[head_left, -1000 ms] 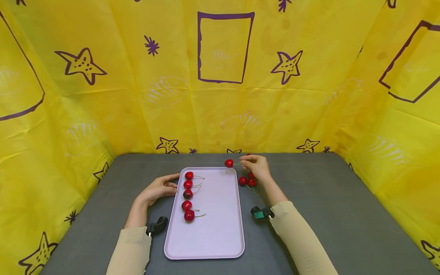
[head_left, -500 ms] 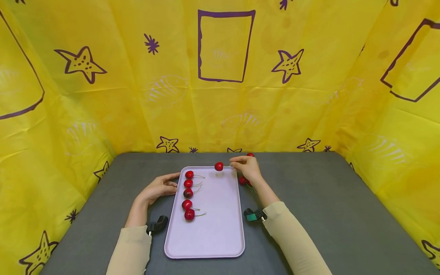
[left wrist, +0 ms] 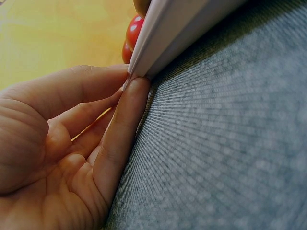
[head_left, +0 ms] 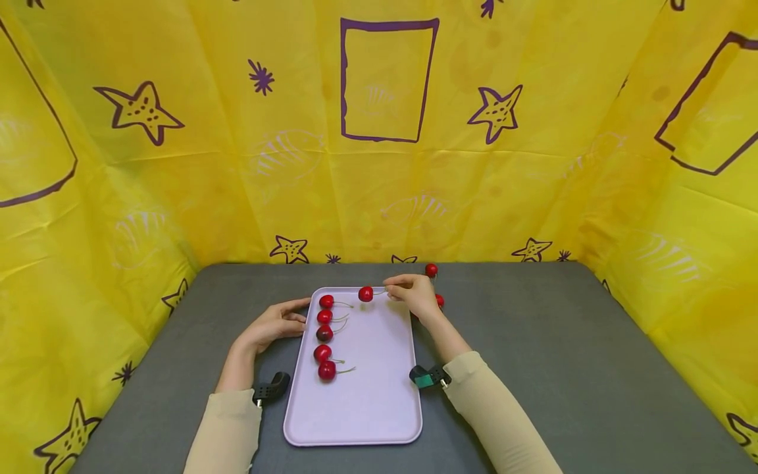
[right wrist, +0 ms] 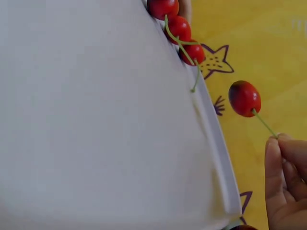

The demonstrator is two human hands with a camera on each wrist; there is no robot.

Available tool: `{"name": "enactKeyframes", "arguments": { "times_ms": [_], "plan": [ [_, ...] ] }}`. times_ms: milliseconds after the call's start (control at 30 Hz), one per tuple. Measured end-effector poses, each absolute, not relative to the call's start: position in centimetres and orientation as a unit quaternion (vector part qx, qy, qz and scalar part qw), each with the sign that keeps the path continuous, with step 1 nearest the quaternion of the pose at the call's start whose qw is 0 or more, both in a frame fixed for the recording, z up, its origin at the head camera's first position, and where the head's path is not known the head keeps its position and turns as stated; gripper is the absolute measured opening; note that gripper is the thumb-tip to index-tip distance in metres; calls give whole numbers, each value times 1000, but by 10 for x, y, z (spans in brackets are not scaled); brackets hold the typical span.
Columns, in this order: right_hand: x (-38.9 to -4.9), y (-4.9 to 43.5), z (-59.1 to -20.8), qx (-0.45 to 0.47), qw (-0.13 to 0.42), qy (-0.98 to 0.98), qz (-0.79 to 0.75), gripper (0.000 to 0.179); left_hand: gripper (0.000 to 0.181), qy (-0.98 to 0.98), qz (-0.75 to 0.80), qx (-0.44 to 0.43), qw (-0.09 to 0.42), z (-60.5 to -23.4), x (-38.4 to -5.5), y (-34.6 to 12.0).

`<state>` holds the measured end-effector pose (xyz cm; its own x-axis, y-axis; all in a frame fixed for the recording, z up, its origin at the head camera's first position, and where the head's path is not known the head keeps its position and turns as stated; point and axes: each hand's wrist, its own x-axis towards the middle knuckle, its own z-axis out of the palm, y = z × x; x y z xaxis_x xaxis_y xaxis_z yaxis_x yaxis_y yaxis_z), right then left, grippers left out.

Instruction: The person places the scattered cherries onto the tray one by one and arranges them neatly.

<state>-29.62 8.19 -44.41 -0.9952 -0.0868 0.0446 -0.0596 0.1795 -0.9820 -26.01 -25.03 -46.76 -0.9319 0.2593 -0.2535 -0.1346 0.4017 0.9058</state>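
My right hand (head_left: 411, 293) pinches a red cherry (head_left: 366, 293) by its green stem between thumb and fingertips. The cherry hangs over the far end of the pale lilac tray (head_left: 379, 395); in the right wrist view the held cherry (right wrist: 245, 98) shows beyond the tray's rim. At the tray's left edge, fingertips of my left hand (head_left: 272, 327) touch the rim, fingers fairly straight, as the left wrist view shows up close. Several cherries (head_left: 324, 334) form a column down the tray's left side, stems pointing right.
Right of the tray, a cherry (head_left: 431, 270) lies near the table's back edge and another cherry (head_left: 439, 300) is partly hidden behind my right hand. The dark grey table (head_left: 562, 368) ends at a yellow patterned cloth (head_left: 379, 210) at the back and sides.
My right hand has carried the cherry left and slightly toward me, from beyond the tray's far right corner to above the tray. The left hand has stayed at the tray's edge.
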Motion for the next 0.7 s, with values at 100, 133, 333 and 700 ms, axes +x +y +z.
{"name": "enactKeyframes", "arguments": {
  "times_ms": [100, 133, 333, 700],
  "plan": [
    [-296, 80, -447, -43, 16, 767, -640, 19, 70, 816, 548, 39, 181, -467, -260, -251],
    [-296, 80, -448, -40, 17, 769, -638, 18, 70, 815, 549, 39, 181, -467, -260, -250],
    [-296, 79, -452, -30, 19, 783, -621, 16, 70, 810, 556, 39, 181, -468, -259, -250],
    [-298, 77, -453, -32, 16, 811, -584, 14, 70, 812, 553, 43, 182, -466, -258, -249]
  ]
}}
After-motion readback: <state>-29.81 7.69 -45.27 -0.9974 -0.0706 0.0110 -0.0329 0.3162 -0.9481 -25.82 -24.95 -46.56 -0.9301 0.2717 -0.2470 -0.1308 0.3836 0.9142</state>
